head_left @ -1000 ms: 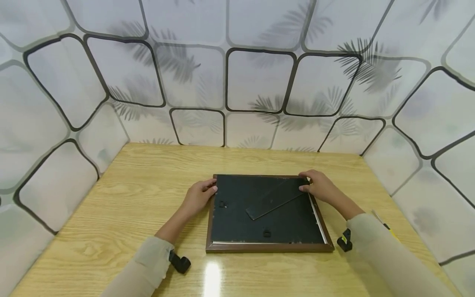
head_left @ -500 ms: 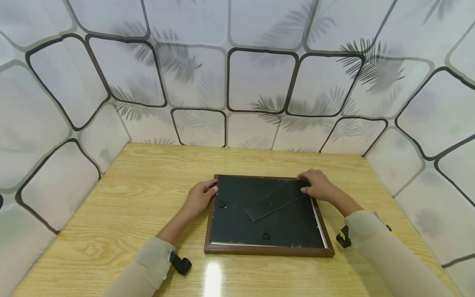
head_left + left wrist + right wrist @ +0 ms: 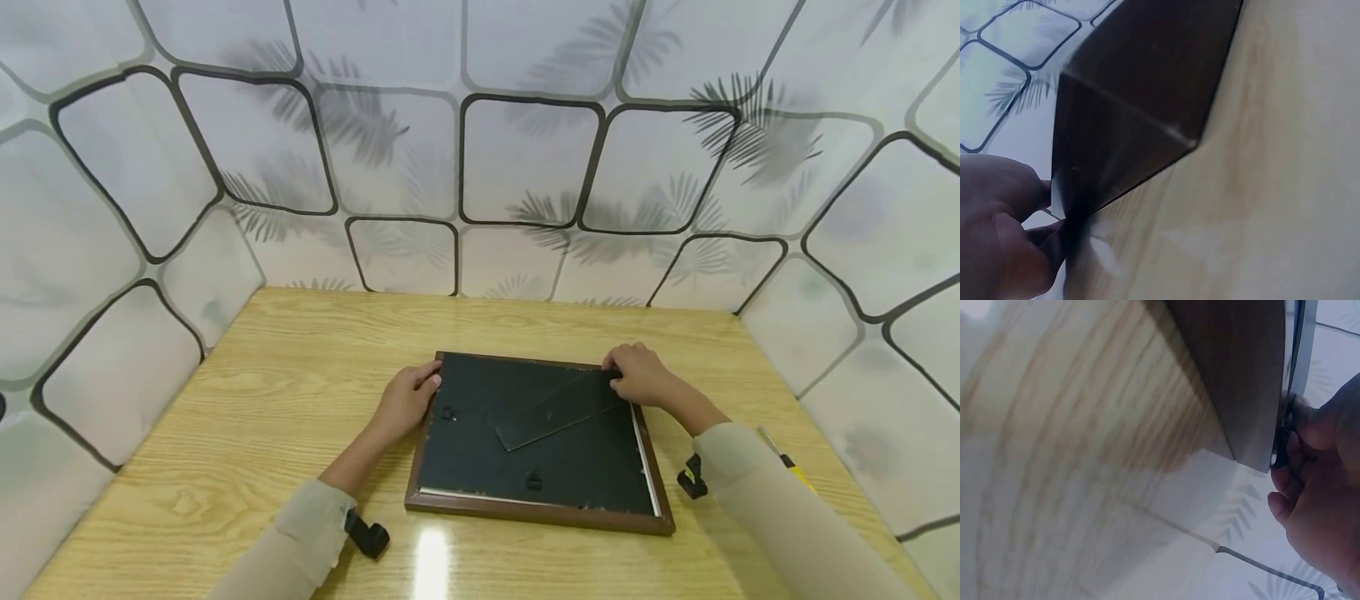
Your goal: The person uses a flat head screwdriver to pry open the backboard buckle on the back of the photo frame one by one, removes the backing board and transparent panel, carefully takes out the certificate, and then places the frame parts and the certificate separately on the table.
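The picture frame (image 3: 540,512) lies back side up on the tabletop (image 3: 337,333), its black backing board (image 3: 465,450) inside the brown border and its strut (image 3: 551,421) apparently folded flat. A pale strip (image 3: 646,462) shows along the right and near edges; full seating cannot be confirmed. The left hand (image 3: 403,400) pinches the far left corner, the right hand (image 3: 642,377) grips the far right; handling appears unfinished. A yellow-and-black tool (image 3: 787,461) lies apart, untouched.
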Tool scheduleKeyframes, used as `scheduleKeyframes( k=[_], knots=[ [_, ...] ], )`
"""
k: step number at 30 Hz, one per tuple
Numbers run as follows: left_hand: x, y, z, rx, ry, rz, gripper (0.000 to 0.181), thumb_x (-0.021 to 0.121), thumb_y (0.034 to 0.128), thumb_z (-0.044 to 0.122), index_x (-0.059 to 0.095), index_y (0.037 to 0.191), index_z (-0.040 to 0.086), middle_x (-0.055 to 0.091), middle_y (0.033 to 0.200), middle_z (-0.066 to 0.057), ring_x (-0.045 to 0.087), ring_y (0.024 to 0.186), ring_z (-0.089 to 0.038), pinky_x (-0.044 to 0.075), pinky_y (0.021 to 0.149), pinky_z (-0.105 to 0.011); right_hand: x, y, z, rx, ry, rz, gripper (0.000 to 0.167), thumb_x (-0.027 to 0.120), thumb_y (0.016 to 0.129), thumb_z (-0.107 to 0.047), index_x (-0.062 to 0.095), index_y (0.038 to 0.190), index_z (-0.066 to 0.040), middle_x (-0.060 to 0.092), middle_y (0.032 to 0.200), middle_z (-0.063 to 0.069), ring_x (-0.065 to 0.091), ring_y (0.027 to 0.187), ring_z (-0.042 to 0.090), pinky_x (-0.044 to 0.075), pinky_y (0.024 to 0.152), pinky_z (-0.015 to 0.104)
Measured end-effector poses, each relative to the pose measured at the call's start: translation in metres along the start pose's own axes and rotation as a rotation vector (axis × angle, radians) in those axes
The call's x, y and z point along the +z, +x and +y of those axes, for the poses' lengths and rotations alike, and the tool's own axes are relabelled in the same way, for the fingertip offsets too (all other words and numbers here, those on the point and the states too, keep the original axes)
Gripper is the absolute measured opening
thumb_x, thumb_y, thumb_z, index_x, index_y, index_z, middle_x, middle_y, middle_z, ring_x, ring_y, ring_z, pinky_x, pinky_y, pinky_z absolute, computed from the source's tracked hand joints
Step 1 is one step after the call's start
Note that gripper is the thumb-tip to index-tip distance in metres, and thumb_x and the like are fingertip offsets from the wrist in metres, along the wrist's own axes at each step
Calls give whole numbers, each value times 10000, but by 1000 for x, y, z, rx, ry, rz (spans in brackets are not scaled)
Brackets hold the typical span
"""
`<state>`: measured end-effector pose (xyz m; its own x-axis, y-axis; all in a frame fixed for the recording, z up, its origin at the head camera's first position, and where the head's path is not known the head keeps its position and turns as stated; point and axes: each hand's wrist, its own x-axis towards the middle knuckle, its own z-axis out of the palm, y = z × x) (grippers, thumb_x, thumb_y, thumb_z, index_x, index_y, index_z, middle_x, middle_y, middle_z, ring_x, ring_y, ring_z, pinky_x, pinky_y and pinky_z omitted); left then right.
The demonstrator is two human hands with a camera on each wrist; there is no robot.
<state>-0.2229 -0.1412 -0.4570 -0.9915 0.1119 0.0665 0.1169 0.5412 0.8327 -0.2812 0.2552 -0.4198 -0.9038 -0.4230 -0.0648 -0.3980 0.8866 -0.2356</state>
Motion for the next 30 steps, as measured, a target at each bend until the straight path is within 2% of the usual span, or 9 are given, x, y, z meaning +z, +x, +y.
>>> scheduleKeyframes(
  k=[5, 13, 20, 24, 27, 30],
  knots=[
    [8, -2, 2, 41, 47, 79, 399, 481, 1070, 153, 547, 1450, 49, 615, 1294, -230, 586, 1225, -369, 478, 1031, -529, -3, 0, -2, 8, -17, -24, 165, 625, 925, -62, 656, 1075, -1, 620, 1063, 160, 505, 979, 359, 404, 890, 584],
    [18, -4, 4, 1, 93, 160, 405, 435, 1056, 77, 578, 1434, 102, 633, 1256, -196, 610, 1189, -352, 526, 969, -488, -5, -3, -4, 5, -10, -35, 105, 618, 922, -61, 664, 1006, -16, 633, 976, 110, 488, 915, 318, 393, 846, 538],
    [22, -5, 5, -29, 136, 207, 407, 470, 1036, 81, 611, 1412, 147, 659, 1234, -169, 632, 1146, -336, 552, 862, -474, -11, -9, -6, 5, -13, -59, 157, 596, 948, -87, 657, 1062, 1, 656, 1023, 150, 545, 932, 338, 436, 841, 528],
    [22, -5, 4, -25, 145, 215, 409, 474, 1034, 78, 615, 1409, 156, 665, 1224, -167, 634, 1140, -335, 555, 842, -469, -18, -11, -9, 33, 20, -91, 178, 565, 981, -103, 624, 1105, 11, 667, 1049, 180, 614, 933, 345, 461, 856, 541],
    [22, -5, 4, -22, 148, 219, 409, 478, 1033, 78, 617, 1408, 161, 667, 1227, -164, 636, 1143, -337, 559, 825, -467, -21, -13, -9, 49, 54, -78, 176, 559, 995, -106, 625, 1114, 6, 680, 1052, 183, 633, 929, 339, 457, 865, 543],
    [23, -5, 4, -18, 141, 218, 409, 481, 1032, 79, 617, 1408, 165, 667, 1231, -159, 638, 1146, -334, 561, 821, -459, -22, -18, -8, 56, 165, -41, 184, 548, 1004, -89, 623, 1129, 23, 667, 1068, 202, 628, 953, 349, 483, 831, 516]
  ],
)
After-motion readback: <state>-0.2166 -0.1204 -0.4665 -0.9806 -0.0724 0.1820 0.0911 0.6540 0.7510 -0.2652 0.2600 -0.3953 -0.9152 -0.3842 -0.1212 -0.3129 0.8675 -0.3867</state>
